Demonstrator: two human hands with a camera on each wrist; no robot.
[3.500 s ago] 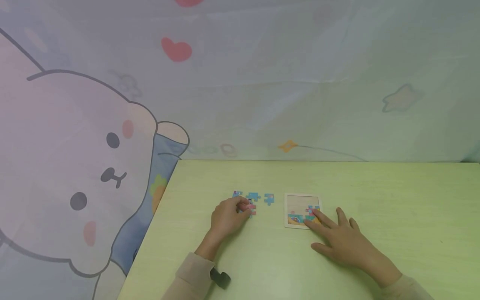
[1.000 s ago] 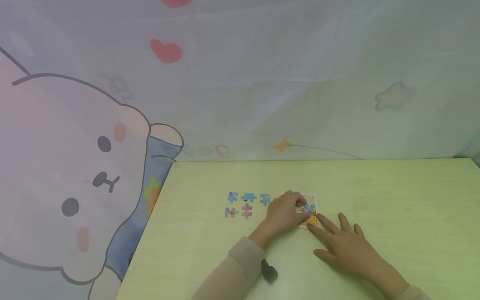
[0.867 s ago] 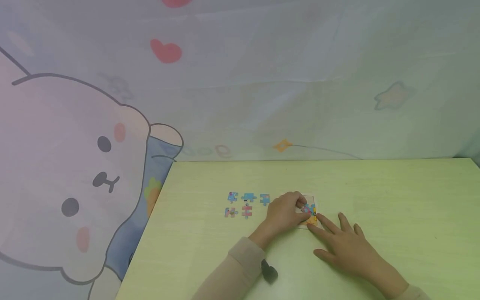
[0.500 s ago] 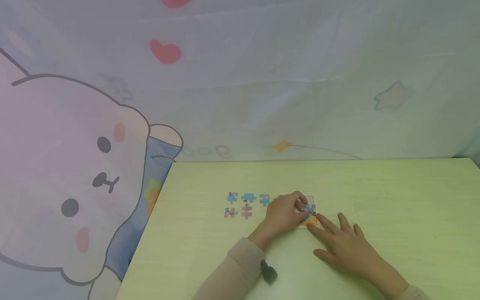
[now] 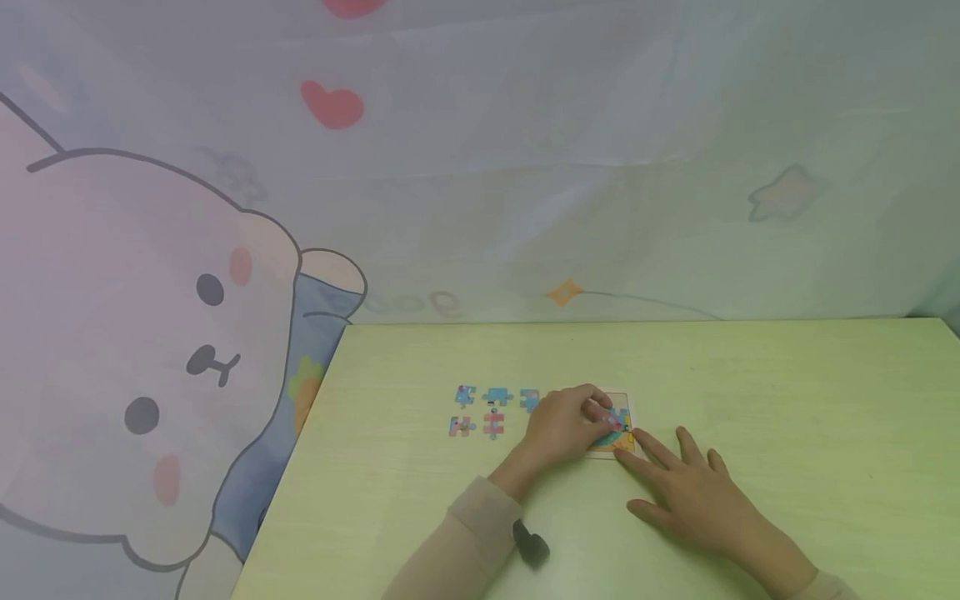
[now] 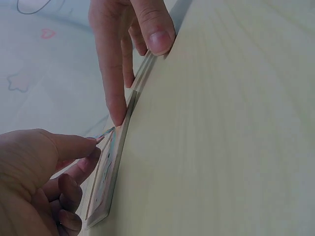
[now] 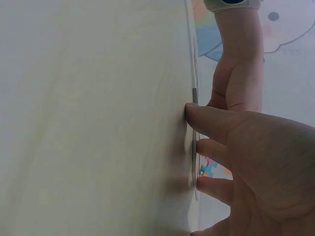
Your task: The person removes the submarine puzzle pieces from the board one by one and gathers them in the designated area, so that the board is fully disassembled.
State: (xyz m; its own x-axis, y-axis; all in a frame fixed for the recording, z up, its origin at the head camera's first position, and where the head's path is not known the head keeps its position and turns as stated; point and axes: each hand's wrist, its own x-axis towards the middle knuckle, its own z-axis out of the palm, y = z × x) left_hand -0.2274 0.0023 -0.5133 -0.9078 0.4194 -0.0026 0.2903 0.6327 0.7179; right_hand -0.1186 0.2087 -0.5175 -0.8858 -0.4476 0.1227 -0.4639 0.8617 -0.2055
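My left hand (image 5: 562, 429) is over the left side of a small square puzzle tray (image 5: 618, 399). Its thumb and a finger pinch a jigsaw piece (image 6: 104, 134), which the left wrist view shows tilted above the tray. Coloured pieces fill the tray's near part, while bare wood shows at its far right. The left hand hides much of the rest. My right hand (image 5: 693, 500) lies with fingers spread, fingertips at the tray's near right corner. To the left are several loose jigsaw pieces: blue ones (image 5: 497, 396) in a far row, pinkish ones (image 5: 493, 424) nearer.
A pale yellow-green table (image 5: 795, 400) carries everything. Behind it hangs a printed cloth (image 5: 525, 208) with a large cartoon bear (image 5: 150, 333) on the left. A dark strap end (image 5: 531, 544) hangs from the left sleeve.
My left hand has gone from the loose pieces to the tray, then shifted slightly left in the last half second. My right hand stays by the tray's corner.
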